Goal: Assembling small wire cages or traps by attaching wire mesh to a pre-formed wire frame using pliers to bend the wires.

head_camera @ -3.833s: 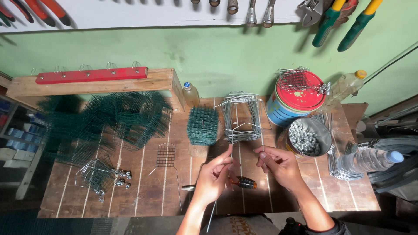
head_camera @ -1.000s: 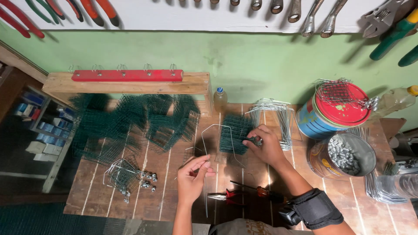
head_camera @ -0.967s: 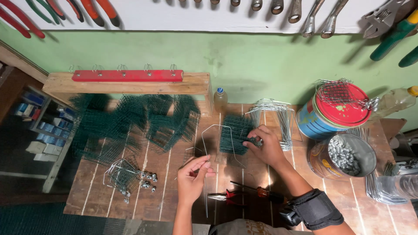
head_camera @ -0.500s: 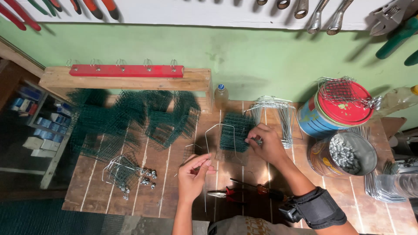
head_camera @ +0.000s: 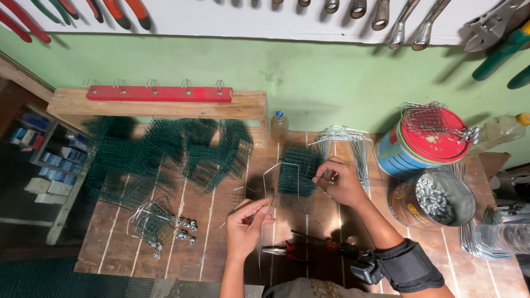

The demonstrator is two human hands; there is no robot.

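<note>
Overhead view of a wooden plank workbench [head_camera: 210, 243] against a green wall. Left hand [head_camera: 247, 226], fingers pinched closed on a thin bent steel wire [head_camera: 274, 179] that rises in an arch above the planks. Right hand [head_camera: 340, 182], fingers closed on the edge of a small folded piece of dark green wire mesh [head_camera: 298, 168] lying at bench centre, just beside the arch. Close behind the right hand, a bundle of bare steel wire hoops [head_camera: 348, 144]; behind the mesh piece, a small clear plastic bottle with a blue cap [head_camera: 279, 126] against the end of a raised wooden shelf carrying a red strip with hooks [head_camera: 159, 92]. Left of centre, a loose heap of dark green mesh panels [head_camera: 160, 154]; in front of it, a small wire cage with metal fittings [head_camera: 157, 226]. Just beside the forearms, red-handled pliers [head_camera: 287, 253] flat on the planks. At right, a blue tin with a red lid [head_camera: 422, 143] topped by a wire basket, and an open metal can of silvery small parts [head_camera: 433, 198]. On the wall above, hanging wrenches and pliers, partly cut off by the frame.
</note>
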